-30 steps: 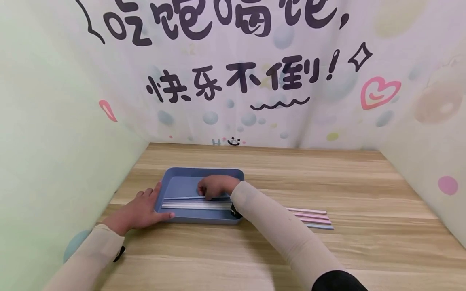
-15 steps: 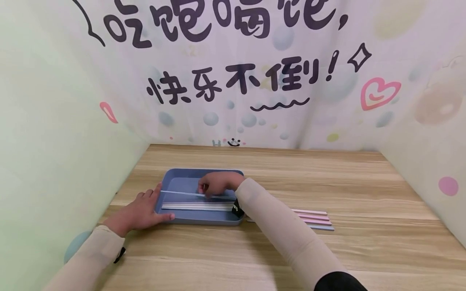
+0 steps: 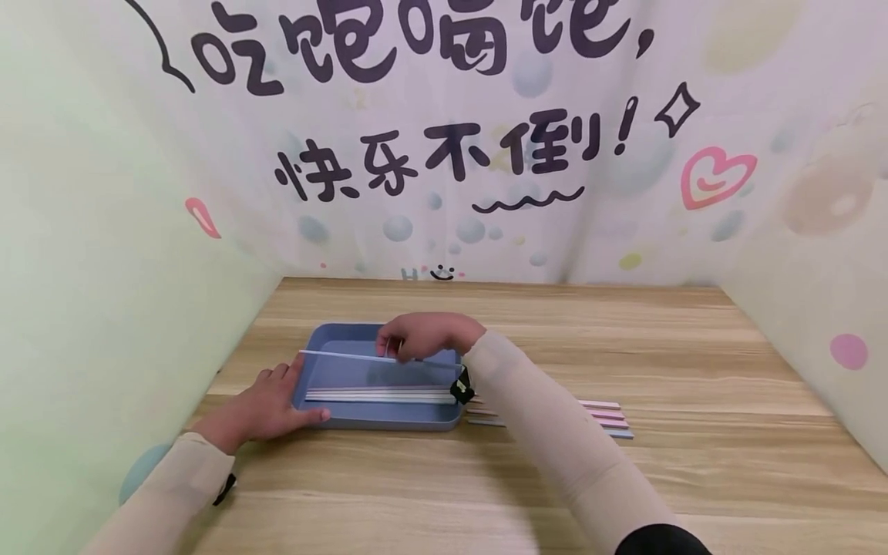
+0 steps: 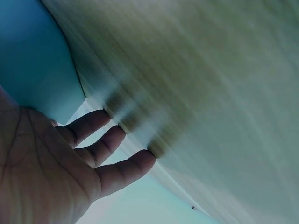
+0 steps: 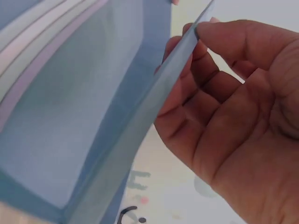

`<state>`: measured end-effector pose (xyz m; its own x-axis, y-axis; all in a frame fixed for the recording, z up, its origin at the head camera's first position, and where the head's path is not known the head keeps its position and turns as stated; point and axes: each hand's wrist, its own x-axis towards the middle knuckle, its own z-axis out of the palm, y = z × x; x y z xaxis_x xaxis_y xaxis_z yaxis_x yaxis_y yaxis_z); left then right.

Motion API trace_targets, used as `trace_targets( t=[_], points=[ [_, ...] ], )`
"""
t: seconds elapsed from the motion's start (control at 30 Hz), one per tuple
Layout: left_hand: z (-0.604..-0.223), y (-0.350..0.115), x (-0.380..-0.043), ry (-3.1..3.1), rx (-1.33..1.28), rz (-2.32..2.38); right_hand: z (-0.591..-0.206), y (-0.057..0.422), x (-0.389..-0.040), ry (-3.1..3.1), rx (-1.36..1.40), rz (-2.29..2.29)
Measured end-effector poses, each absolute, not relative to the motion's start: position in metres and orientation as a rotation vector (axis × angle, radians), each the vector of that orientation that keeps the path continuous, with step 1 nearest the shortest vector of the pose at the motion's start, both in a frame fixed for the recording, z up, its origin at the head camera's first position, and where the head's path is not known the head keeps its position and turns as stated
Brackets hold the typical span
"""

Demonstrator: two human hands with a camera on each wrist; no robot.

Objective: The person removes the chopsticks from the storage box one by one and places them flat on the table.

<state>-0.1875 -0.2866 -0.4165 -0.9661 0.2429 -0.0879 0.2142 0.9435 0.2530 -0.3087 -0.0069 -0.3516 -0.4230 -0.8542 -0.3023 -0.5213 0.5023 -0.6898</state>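
My right hand (image 3: 433, 335) pinches a pale blue chopstick (image 3: 347, 355) between thumb and fingers, above the blue tray (image 3: 388, 424). In the right wrist view this chopstick (image 5: 145, 116) slants across the picture, one end near the camera. More pastel chopsticks (image 3: 375, 395) lie side by side in the front part of the tray. At the tray's left end rests my left hand (image 3: 267, 405), fingers spread along the outer wall and thumb over the front corner. The left wrist view shows the left hand (image 4: 51, 163) with straight fingers beside the tray's wall (image 4: 42, 56).
Right of the tray, several pink and blue chopsticks (image 3: 610, 424) lie on the wooden table (image 3: 416, 493), partly hidden by the right sleeve (image 3: 562, 439). A printed cloth (image 3: 444, 193) hangs behind the table, and a pale wall (image 3: 90, 270) stands at the left.
The right hand has lifted the pale blue chopstick up and away from the others in the tray, tilting it slightly. My left hand has stayed at the tray's left end.
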Motion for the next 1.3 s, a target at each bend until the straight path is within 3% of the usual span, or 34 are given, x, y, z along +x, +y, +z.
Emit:
trace_targets(
  t=[0.6, 1.3],
  points=[
    [-0.416, -0.287, -0.187, 3.011, 0.384, 0.379, -0.346, 0.064, -0.302, 2.127, -1.114, -0.710],
    [-0.419, -0.290, -0.187, 3.001, 0.377, 0.399, -0.373, 0.179, -0.293, 2.163, -0.916, -0.765]
  ],
)
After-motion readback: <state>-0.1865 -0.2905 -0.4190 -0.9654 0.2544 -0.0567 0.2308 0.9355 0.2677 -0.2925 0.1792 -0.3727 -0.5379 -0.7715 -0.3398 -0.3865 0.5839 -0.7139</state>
